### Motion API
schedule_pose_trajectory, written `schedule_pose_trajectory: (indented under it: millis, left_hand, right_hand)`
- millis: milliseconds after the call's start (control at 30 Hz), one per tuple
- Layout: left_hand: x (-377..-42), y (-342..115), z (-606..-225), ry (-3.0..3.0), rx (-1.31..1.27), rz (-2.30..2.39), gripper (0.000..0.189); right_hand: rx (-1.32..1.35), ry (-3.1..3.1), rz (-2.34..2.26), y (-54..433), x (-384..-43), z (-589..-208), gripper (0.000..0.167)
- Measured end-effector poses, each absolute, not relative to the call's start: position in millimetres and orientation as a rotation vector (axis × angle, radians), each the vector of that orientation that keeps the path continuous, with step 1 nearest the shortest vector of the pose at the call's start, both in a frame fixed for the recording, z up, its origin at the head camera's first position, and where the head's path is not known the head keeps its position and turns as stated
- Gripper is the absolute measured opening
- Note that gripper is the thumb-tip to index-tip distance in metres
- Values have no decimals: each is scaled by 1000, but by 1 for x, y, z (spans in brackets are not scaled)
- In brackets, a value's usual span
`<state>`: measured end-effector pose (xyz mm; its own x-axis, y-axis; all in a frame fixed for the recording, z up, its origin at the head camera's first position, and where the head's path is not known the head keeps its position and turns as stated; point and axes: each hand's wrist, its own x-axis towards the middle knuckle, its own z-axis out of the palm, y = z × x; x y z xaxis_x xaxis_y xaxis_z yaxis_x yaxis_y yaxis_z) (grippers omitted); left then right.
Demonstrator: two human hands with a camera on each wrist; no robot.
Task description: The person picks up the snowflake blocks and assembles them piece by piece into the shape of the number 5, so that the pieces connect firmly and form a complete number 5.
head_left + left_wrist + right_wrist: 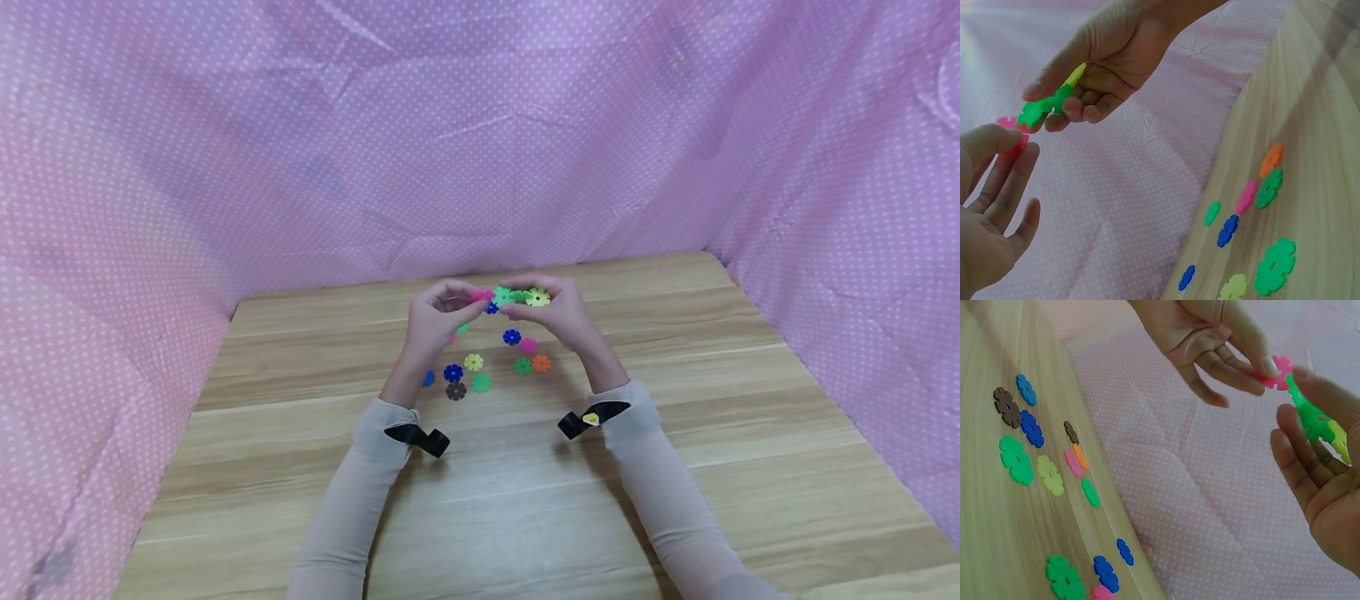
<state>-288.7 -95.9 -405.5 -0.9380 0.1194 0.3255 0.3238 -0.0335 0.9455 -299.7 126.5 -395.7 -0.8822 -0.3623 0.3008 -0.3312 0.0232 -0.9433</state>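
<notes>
Above the far part of the table, my left hand (433, 323) pinches a pink notched flower disc (1281, 371) between thumb and fingers. My right hand (564, 319) grips a joined piece made of green flower discs (1315, 422) and a yellow flower disc (537, 297). The pink disc meets the end green disc (1032, 112) between the two hands; whether their slots are interlocked I cannot tell. Fingers partly cover the joined piece. In the head view, a blue disc (492, 308) shows just below it, on the table.
Loose flower discs lie on the wooden table (480, 500) below the hands, among them an orange one (542, 363), a brown one (455, 391), a pale yellow one (473, 362) and a dark blue one (512, 337). Pink dotted cloth (480, 167) hangs behind and at both sides.
</notes>
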Motion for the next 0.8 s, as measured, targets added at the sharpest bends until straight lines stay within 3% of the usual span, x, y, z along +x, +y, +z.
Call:
schedule_pose_trajectory:
  millis: [567, 800]
  left_hand:
    - [-286, -106, -399, -2137, -713, -2154, 17]
    - [-286, -107, -399, -2123, -796, -2147, 7]
  right_hand:
    - [-908, 2392, -1809, 132, -297, -388, 30]
    - [-989, 2368, -1781, 133, -297, -386, 31]
